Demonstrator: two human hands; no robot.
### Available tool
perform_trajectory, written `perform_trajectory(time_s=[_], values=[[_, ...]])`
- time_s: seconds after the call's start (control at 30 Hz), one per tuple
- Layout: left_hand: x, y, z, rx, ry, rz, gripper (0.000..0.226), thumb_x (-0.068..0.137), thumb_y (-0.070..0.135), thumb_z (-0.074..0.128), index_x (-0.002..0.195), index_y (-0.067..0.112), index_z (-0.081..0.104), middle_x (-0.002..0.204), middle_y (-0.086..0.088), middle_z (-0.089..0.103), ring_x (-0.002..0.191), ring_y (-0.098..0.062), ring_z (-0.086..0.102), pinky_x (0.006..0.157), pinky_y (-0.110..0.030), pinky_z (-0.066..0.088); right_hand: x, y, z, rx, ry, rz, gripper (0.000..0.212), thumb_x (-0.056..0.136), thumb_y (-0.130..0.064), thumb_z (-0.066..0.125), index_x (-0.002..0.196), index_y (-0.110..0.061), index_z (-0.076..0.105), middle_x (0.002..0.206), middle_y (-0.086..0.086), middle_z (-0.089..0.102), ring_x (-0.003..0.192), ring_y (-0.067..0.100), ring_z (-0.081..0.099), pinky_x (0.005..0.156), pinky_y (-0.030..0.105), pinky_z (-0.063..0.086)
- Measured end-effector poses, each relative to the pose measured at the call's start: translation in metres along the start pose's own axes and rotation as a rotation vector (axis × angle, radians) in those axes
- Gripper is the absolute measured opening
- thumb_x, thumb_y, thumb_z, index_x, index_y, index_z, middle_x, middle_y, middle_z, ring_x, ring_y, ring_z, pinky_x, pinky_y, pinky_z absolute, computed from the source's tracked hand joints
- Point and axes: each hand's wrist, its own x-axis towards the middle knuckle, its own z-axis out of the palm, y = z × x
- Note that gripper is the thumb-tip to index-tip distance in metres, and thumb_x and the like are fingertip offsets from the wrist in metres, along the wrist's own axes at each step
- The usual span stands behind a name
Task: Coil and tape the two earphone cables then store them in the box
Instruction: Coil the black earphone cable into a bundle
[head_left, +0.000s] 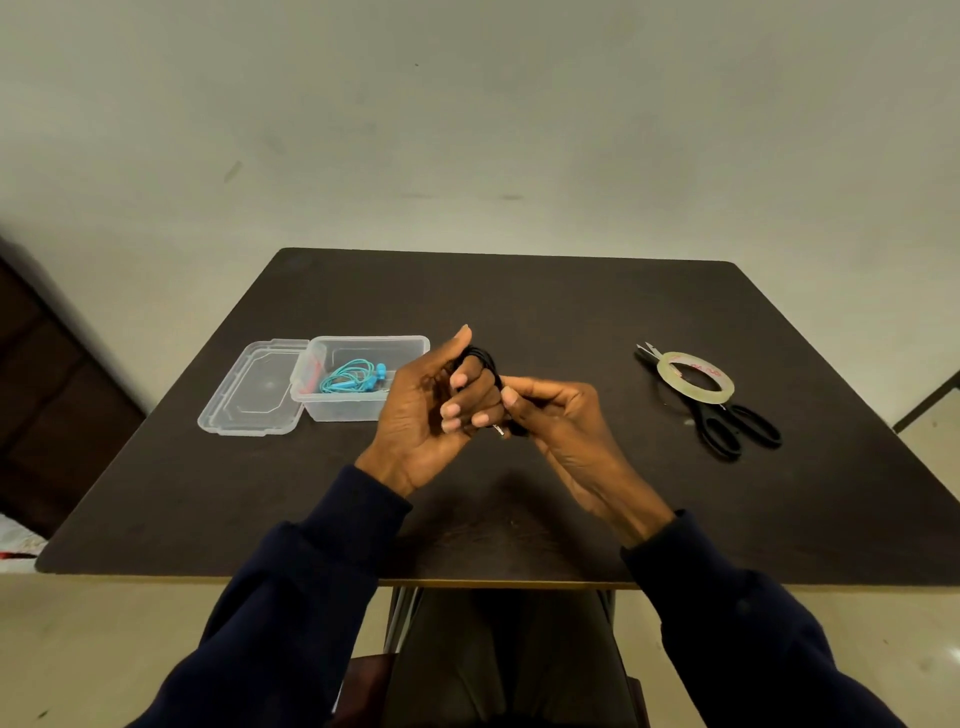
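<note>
**Second cable on the fingers, first one boxed**

Nearest the person, both hands are raised over the table (519, 301), touching each other. The left hand (431, 410) has its fingers curled, with the black earphone cable (485, 358) looped round them; they seem to serve as a former so the turns stay even. The right hand (556, 421) pinches the cable's free end, probably to keep it taut. The small metal plug (498, 429) shows just below the fingertips; its exact heading is too small to tell. The coil's long axis runs up along the left fingers, away from the person.

Farther left, the clear box (358, 410) stands open and holds the coiled blue earphones (348, 376), its lid (254, 389) touching it. Well apart on the right, the tape roll (670, 371) rests on the scissors (727, 431), within the right hand's reach for the taping to come.
</note>
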Motion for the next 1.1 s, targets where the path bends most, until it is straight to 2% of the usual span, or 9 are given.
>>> perform_trajectory(time_s=[0.1,0.27,0.43,0.63,0.77,0.87,0.93,1.0,1.1], values=[[-0.006,0.005,0.001,0.125,-0.017,-0.048,0.054,0.108,0.035,0.039,0.060,0.012,0.050,0.044,-0.003,0.044,0.041,-0.016,0.045,0.063,-0.030,0.045,0.001,0.000,-0.002,0.017,0.010,0.012,0.033,0.085,-0.018,0.072,0.112,-0.001,0.074,0.090,0.014,0.076,0.083,0.026,0.064,0.070,0.030,0.051],[-0.008,0.017,0.004,0.199,-0.068,-0.147,0.053,0.107,0.036,0.038,0.069,0.006,0.060,0.059,-0.012,0.059,0.061,-0.028,0.063,0.079,-0.036,0.057,-0.002,0.005,0.000,0.111,0.028,0.054,0.040,0.084,-0.015,0.071,0.117,0.008,0.068,0.086,0.009,0.074,0.075,0.012,0.065,0.069,0.025,0.051],[-0.009,0.019,0.008,0.349,-0.059,-0.068,0.054,0.107,0.031,0.037,0.070,0.000,0.062,0.063,-0.020,0.064,0.064,-0.035,0.066,0.075,-0.040,0.057,-0.005,0.009,0.011,0.171,0.117,0.014,0.044,0.081,-0.015,0.072,0.117,0.009,0.067,0.081,0.008,0.074,0.074,0.013,0.066,0.083,0.034,0.056],[-0.005,-0.005,0.021,0.617,0.276,0.357,0.050,0.106,0.021,0.042,0.065,0.000,0.061,0.057,-0.022,0.065,0.042,-0.028,0.056,0.038,-0.024,0.044,-0.002,0.011,0.019,-0.086,0.210,-0.194,0.020,0.092,0.002,0.066,0.108,-0.006,0.074,0.094,0.008,0.076,0.086,0.014,0.073,0.080,0.030,0.060],[0.001,-0.020,0.035,0.640,0.479,0.524,0.052,0.105,0.016,0.046,0.059,0.002,0.061,0.050,-0.016,0.063,0.037,-0.026,0.049,0.036,-0.022,0.037,0.001,0.012,0.025,-0.204,0.207,-0.359,0.027,0.092,0.009,0.062,0.112,-0.007,0.070,0.098,0.011,0.073,0.091,0.013,0.072,0.081,0.025,0.059],[0.002,-0.017,0.034,0.789,0.469,0.445,0.051,0.105,0.023,0.049,0.062,-0.001,0.065,0.059,-0.020,0.066,0.053,-0.033,0.056,0.052,-0.032,0.048,0.000,0.016,0.025,-0.189,0.271,-0.350,0.027,0.093,0.007,0.063,0.108,-0.012,0.073,0.099,0.007,0.075,0.095,0.016,0.073,0.083,0.027,0.059],[-0.001,-0.004,0.021,0.946,0.357,0.267,0.051,0.105,0.032,0.050,0.069,0.002,0.071,0.074,-0.017,0.072,0.075,-0.029,0.067,0.080,-0.040,0.054,-0.001,0.015,0.015,-0.130,0.361,-0.286,0.026,0.093,0.003,0.066,0.103,-0.019,0.075,0.093,0.001,0.076,0.082,0.012,0.071,0.075,0.024,0.058],[-0.007,0.006,0.012,0.872,0.266,0.124,0.050,0.105,0.036,0.048,0.072,0.006,0.071,0.078,-0.009,0.071,0.087,-0.025,0.068,0.099,-0.043,0.049,-0.001,0.011,0.004,-0.172,0.348,-0.299,0.021,0.093,-0.002,0.068,0.102,-0.019,0.075,0.090,0.003,0.075,0.069,0.010,0.064,0.066,0.023,0.055],[-0.005,0.008,0.015,0.674,0.221,0.051,0.047,0.106,0.035,0.045,0.075,0.007,0.064,0.072,-0.004,0.064,0.079,-0.015,0.063,0.094,-0.036,0.051,0.003,0.007,0.001,-0.258,0.279,-0.312,0.016,0.094,-0.004,0.068,0.108,-0.008,0.075,0.095,0.009,0.076,0.077,0.014,0.070,0.066,0.025,0.056]])
